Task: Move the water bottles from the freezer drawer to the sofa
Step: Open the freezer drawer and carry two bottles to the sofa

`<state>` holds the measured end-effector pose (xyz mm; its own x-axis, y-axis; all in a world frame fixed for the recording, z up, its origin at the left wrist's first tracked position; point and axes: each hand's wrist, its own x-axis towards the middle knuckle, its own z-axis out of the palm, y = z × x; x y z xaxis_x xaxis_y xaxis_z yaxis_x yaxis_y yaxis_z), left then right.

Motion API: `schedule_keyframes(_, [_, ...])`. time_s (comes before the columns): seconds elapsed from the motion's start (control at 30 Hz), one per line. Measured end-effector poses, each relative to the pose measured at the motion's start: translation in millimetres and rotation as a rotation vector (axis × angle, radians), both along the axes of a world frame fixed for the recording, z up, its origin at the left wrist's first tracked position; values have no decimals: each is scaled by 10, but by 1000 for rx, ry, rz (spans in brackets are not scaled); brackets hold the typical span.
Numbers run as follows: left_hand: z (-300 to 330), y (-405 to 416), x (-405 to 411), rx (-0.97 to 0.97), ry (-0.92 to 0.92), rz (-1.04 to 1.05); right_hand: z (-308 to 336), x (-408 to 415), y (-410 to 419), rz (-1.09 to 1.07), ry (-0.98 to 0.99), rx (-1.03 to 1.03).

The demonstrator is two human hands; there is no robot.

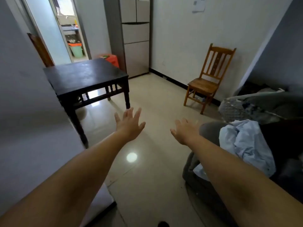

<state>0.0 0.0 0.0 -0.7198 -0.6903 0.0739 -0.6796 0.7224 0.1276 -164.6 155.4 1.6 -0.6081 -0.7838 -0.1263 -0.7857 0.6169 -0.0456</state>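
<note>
A tall grey fridge [135, 30] stands against the far wall, all its doors and both lower freezer drawers [136, 58] closed. No water bottle is in sight. The grey sofa [211, 133] fills the right side, close to me. My left hand [129, 125] is stretched out over the floor with fingers spread, holding nothing. My right hand [185, 131] reaches forward beside the sofa's armrest, fingers relaxed and empty.
A dark wooden table [83, 76] stands left of the path to the fridge. A wooden chair [208, 79] sits against the right wall. Light blue cloth [246, 145] and a mesh-patterned cushion [236, 108] lie on the sofa. A red stool [112, 58] is beside the fridge.
</note>
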Motion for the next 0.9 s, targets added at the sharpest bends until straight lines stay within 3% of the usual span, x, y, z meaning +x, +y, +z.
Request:
schedule_keyframes(0.17, [-111, -418, -515, 124, -87, 41, -121, -523, -420, 84, -50, 79])
schedule_keyframes(0.57, [307, -2023, -2514, 16, -26, 59, 143, -2755, -1752, 50, 31, 42])
schedule_keyframes(0.9, [175, -3521, -3386, 16, 44, 136, 43, -3743, -3454, 149, -2, 20])
